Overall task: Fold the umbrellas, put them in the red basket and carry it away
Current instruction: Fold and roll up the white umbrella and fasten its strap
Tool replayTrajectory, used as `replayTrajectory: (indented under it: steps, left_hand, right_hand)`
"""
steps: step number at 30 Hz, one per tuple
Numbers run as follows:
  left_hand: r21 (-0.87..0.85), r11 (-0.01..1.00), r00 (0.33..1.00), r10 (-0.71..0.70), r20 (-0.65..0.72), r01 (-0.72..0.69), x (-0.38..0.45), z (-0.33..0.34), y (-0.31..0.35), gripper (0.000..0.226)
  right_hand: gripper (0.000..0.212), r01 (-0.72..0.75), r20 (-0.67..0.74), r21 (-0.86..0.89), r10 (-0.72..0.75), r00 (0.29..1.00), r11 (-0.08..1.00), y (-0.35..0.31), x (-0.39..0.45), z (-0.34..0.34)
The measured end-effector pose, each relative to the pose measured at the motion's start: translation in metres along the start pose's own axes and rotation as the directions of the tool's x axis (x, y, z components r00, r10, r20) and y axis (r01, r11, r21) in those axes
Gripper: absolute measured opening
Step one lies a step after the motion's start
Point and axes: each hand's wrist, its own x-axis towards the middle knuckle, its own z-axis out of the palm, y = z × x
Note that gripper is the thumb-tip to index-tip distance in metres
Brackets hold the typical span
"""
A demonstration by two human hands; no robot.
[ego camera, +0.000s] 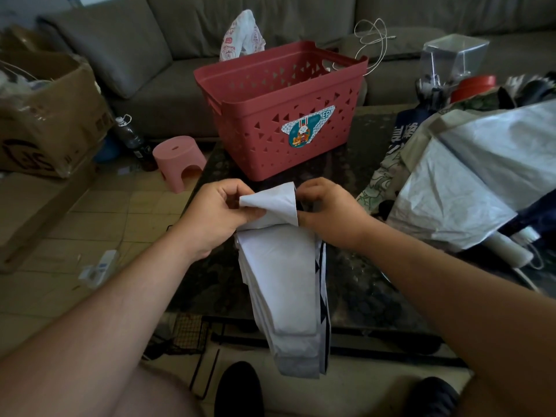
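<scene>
A white umbrella on the table is pinched at its top flap by the left hand and right hand; folding unfinished. Red basket just behind appears empty. More umbrellas are left unfolded to the right.

Grey sofa behind dark table, tiled floor, dim light

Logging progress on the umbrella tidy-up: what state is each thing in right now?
Red perforated plastic basket: upright on the table, seemingly empty.
White fabric umbrella: collapsed, partly folded, hanging over the table edge.
Left hand: pinching its flap.
Right hand: gripping it.
Silver-white open umbrella: unfolded.
</scene>
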Motion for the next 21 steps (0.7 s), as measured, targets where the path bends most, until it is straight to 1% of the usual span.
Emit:
replayTrajectory:
  steps: [1, 3, 6, 7, 9, 10, 11, 13, 15, 16, 17, 19, 21]
  left_hand:
    - [-0.006, 1.0, 1.0, 0.002, -0.002, -0.002, 0.0, -0.0002, -0.0001, 0.013]
    - [-0.01, 1.0, 1.0, 0.004, -0.003, -0.004, 0.0002, -0.0007, -0.0011, 0.013]
    - [0.015, 1.0, 1.0, -0.003, -0.018, 0.003, 0.0013, 0.0001, -0.0018, 0.016]
    - [0.013, 1.0, 0.999, -0.008, -0.037, 0.008, 0.0018, 0.0003, -0.0021, 0.017]
    - [-0.016, 1.0, 0.997, -0.02, -0.071, 0.019, 0.0027, -0.0002, -0.0027, 0.018]
    - [-0.031, 0.999, 0.997, -0.025, -0.078, 0.023, 0.0032, -0.0005, -0.0032, 0.018]
    - [-0.038, 0.999, 0.997, -0.027, -0.076, 0.024, 0.0035, -0.0006, -0.0037, 0.018]
    - [-0.035, 0.999, 0.998, -0.021, -0.056, 0.019, 0.0035, -0.0003, -0.0051, 0.02]
    - [-0.027, 0.999, 0.999, -0.02, -0.028, 0.019, 0.0028, 0.0002, -0.0048, 0.016]
    - [-0.024, 1.0, 1.0, -0.02, -0.015, 0.02, 0.0023, 0.0002, -0.0042, 0.014]
    - [-0.02, 1.0, 1.0, -0.018, -0.006, 0.018, 0.002, -0.0002, -0.0039, 0.014]
    - [-0.008, 1.0, 1.0, -0.015, 0.0, 0.015, 0.0017, 0.0, -0.0033, 0.016]
    - [-0.003, 1.0, 1.0, -0.02, 0.003, 0.02, 0.0011, 0.0019, -0.0016, 0.013]
  right_hand:
    - [0.022, -0.024, -0.016, 0.035, 0.024, 1.0, 0.999, 0.0, 0.0016, 0.0036]
    - [0.006, -0.098, -0.038, 0.06, 0.1, 0.994, 0.993, -0.0009, 0.0023, 0.0066]
    - [0.03, -0.134, -0.058, 0.056, 0.138, 0.989, 0.989, -0.0002, 0.0015, 0.0084]
    - [0.032, -0.14, -0.073, 0.082, 0.146, 0.987, 0.987, -0.0008, 0.0011, 0.0083]
    - [0.025, -0.16, -0.089, 0.188, 0.179, 0.98, 0.969, -0.001, 0.0012, 0.0078]
    - [0.023, -0.163, -0.097, 0.209, 0.187, 0.978, 0.964, -0.0004, 0.001, 0.0082]
    - [0.022, -0.164, -0.107, 0.193, 0.187, 0.976, 0.967, 0.0002, 0.0009, 0.0087]
    - [0.017, -0.116, -0.144, 0.115, 0.132, 0.981, 0.987, 0.0018, 0.0002, 0.0094]
    - [0.035, -0.026, -0.148, 0.071, 0.037, 0.988, 0.997, 0.002, -0.0008, 0.0089]
    - [0.039, 0.026, -0.151, 0.041, -0.02, 0.988, 0.999, 0.0026, -0.0005, 0.009]
    - [0.035, 0.075, -0.168, -0.011, -0.076, 0.983, 0.997, 0.003, 0.0, 0.0095]
    - [0.02, 0.148, -0.225, -0.111, -0.17, 0.959, 0.983, 0.0047, 0.0013, 0.01]
    - [0.015, 0.159, -0.263, -0.156, -0.196, 0.945, 0.975, 0.0046, 0.0027, 0.0089]
